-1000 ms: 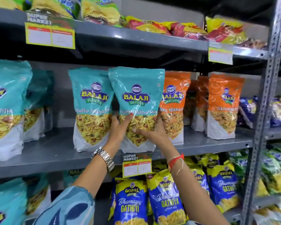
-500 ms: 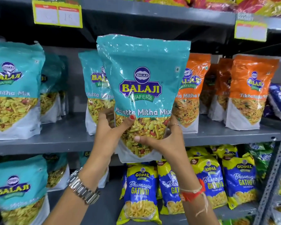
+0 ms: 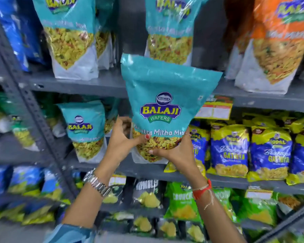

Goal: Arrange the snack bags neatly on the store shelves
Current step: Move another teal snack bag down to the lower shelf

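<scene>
A teal Balaji Khatta Mitha Mix bag (image 3: pixel 167 95) is held upright in front of the shelves, off any shelf. My left hand (image 3: pixel 122 137) grips its lower left edge and my right hand (image 3: pixel 175 153) cups its lower right corner. Behind it, two more teal bags (image 3: pixel 68 35) (image 3: pixel 168 28) stand on the upper grey shelf (image 3: pixel 77 83), next to an orange bag (image 3: pixel 277 42). Another teal bag (image 3: pixel 85 130) stands on the shelf below, to the left of my hands.
Blue and yellow Gopal Gathiya bags (image 3: pixel 230 151) fill the lower shelf on the right. Green and black chip bags (image 3: pixel 181 200) sit on the shelf beneath. A perforated grey upright (image 3: pixel 30 106) runs diagonally at the left. A yellow price tag (image 3: pixel 214 109) hangs on the shelf edge.
I lifted the teal bag off the upper shelf and brought it down and toward me. The view has tilted downward, showing lower shelves.
</scene>
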The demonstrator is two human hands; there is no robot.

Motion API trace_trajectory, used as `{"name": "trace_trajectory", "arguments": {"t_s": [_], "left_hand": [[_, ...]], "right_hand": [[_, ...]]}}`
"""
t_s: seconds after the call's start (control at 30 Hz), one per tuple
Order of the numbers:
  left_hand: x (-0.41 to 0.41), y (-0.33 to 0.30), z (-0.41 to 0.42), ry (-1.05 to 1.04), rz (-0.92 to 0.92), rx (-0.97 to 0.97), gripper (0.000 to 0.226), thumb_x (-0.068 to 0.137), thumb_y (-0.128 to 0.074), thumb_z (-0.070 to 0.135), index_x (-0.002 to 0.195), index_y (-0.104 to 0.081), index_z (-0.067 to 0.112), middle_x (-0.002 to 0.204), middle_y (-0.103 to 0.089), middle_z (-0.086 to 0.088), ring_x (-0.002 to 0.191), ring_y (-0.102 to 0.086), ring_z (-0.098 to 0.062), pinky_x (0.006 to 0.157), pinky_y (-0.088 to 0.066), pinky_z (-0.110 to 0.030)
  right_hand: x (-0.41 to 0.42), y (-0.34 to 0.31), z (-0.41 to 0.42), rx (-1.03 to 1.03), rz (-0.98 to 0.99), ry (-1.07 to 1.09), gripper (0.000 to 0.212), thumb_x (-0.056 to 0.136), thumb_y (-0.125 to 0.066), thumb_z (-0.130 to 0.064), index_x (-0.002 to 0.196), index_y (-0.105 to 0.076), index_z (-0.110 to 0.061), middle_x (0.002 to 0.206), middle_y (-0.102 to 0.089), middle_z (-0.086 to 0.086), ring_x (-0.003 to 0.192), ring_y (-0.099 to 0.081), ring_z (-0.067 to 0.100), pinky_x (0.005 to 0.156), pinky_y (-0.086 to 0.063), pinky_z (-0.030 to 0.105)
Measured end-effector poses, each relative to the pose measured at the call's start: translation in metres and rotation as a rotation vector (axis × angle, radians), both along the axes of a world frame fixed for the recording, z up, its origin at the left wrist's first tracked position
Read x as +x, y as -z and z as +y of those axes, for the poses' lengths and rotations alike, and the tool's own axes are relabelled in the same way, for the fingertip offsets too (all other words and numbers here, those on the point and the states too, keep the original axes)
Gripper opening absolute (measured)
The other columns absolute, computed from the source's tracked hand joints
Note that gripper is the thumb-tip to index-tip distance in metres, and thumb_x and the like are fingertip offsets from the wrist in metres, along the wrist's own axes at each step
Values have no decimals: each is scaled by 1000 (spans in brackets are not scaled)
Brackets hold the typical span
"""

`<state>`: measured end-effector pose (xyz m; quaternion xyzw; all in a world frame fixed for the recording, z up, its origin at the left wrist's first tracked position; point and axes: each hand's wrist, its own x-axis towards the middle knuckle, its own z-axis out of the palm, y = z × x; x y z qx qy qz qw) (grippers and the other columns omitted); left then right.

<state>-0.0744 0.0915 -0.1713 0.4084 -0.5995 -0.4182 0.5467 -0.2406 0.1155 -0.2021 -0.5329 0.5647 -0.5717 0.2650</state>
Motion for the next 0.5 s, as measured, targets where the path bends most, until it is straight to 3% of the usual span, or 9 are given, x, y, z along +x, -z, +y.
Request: {"name": "trace_trajectory", "arguments": {"t_s": [0.1, 0.17, 0.23, 0.33, 0.5], "left_hand": [[16, 40, -13, -24, -37, 52, 57, 55, -83, 26, 93, -41, 33, 99, -60, 5, 96, -60, -16, 80, -51, -19], [27, 65, -23, -21, -31, 85, 65, 52, -84, 33, 102, -42, 36, 112, -60, -2, 110, -58, -22, 94, -49, -34], [34, 84, -36, -12, -38, 120, 68, 61, -80, 14, 114, -39, 29, 126, -55, -11, 121, -52, -26, 101, -44, -43], [39, 98, -58, -15, -59, 200, 73, 69, -72, 0, 127, -31, 14, 134, -50, -13, 125, -48, -25, 100, -41, -35], [32, 103, -94, -10, -135, 242, 72, 76, -65, -4, 132, -20, 4, 128, -47, -10, 116, -43, -14, 97, -38, -28]], "right_hand": [[18, 41, -22, 91, 25, -22, 107, 25, -93, -41, 119, -46, -21, 115, -67, 0, 109, -63, 17, 95, -52, 45], [29, 63, -33, 148, 26, -35, 104, 25, -92, -39, 117, -49, -16, 113, -68, 2, 107, -64, 17, 93, -53, 43], [39, 80, -44, 173, 17, -28, 95, 28, -94, -32, 110, -47, -18, 110, -66, 1, 104, -63, 15, 90, -52, 36], [49, 96, -62, 178, 1, -14, 87, 41, -94, -12, 107, -39, -25, 105, -61, -1, 100, -59, 15, 82, -47, 27], [56, 111, -93, 176, -23, 43, 80, 47, -92, -13, 107, -39, -23, 106, -61, 3, 103, -62, 22, 83, -52, 35]]}}
